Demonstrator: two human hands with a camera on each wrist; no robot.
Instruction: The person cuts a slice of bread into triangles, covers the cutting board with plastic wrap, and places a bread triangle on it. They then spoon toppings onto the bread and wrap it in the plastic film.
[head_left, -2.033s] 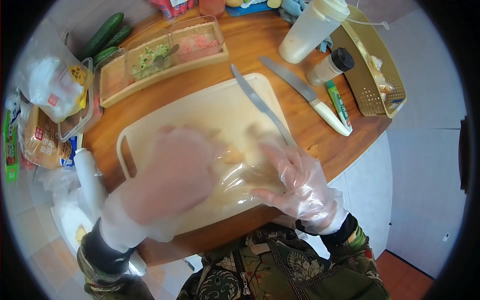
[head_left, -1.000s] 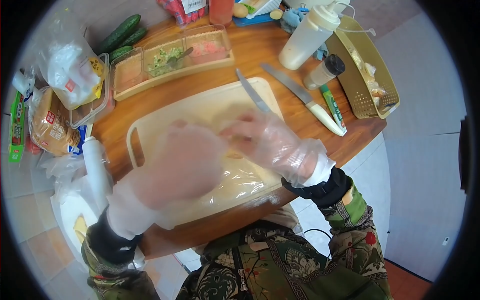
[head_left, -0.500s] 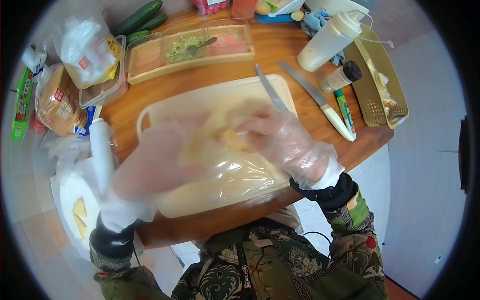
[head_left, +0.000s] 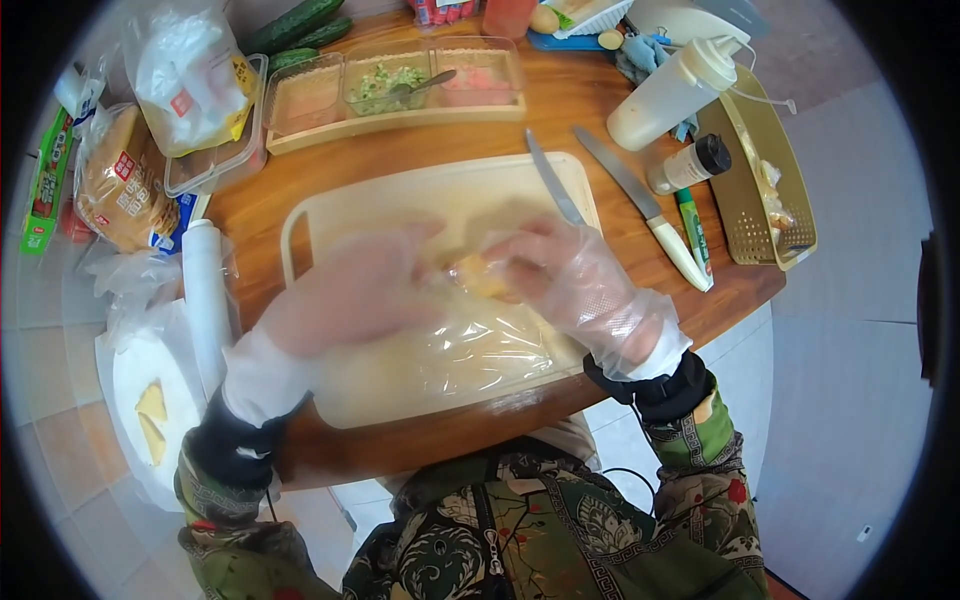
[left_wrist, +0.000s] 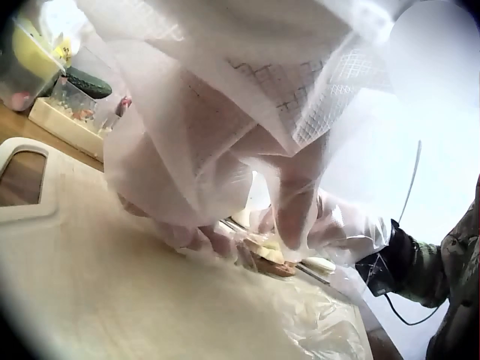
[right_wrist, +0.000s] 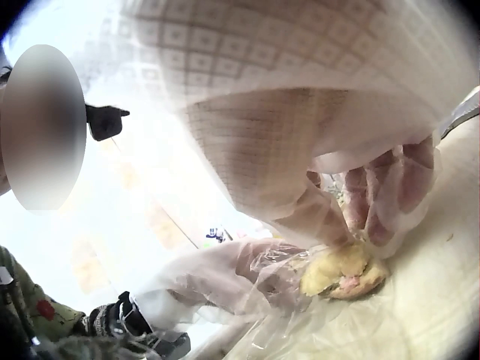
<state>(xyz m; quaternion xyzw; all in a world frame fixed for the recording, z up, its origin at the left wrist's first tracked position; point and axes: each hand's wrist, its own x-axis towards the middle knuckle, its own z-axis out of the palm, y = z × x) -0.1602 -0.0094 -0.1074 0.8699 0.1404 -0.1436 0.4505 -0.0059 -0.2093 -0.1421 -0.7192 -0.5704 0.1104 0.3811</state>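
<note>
A small filled sandwich (head_left: 480, 277), yellow on top with a brown crust and pink filling showing, lies over a sheet of clear plastic wrap (head_left: 490, 348) on the cream cutting board (head_left: 360, 390). My right hand (head_left: 562, 275), in a clear plastic glove, holds the sandwich with bent fingers from its right. In the right wrist view the thumb and fingers come down over the sandwich (right_wrist: 349, 274). My left hand (head_left: 365, 285), also gloved, is blurred at the sandwich's left side, fingertips close to it; I cannot tell whether they grip it.
Two knives, one bare-bladed (head_left: 552, 178) and one white-handled (head_left: 680, 250), lie right of centre. Behind are a tray (head_left: 400, 130) of chopped fillings and cucumbers (head_left: 300, 25). A squeeze bottle (head_left: 665, 100) and basket (head_left: 770, 190) stand right; bread bag (head_left: 125, 180) and plate (head_left: 125, 395) left.
My right hand has moved from the plastic wrap up onto the sandwich. My left hand, blurred throughout, has come in closer to it over the last half second. The head view has shifted.
</note>
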